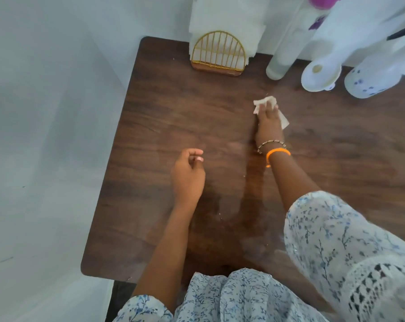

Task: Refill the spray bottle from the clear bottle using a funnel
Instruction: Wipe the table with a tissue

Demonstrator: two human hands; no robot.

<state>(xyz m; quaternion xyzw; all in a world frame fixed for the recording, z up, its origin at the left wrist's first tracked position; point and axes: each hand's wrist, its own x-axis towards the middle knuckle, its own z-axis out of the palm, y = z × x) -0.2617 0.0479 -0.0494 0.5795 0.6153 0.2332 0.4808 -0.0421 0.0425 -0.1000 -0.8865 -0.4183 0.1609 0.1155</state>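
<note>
Spray bottle [369, 73], funnel [319, 75] and clear bottle [280, 59] stand together at the table's [173, 108] far right edge, so pouring looks finished, with cleanup underway. Right hand [267, 122] presses a paper napkin [264, 102] flat on the wood, fingers extended. Left hand [187, 175] hovers loosely curled, holding nothing.
</note>
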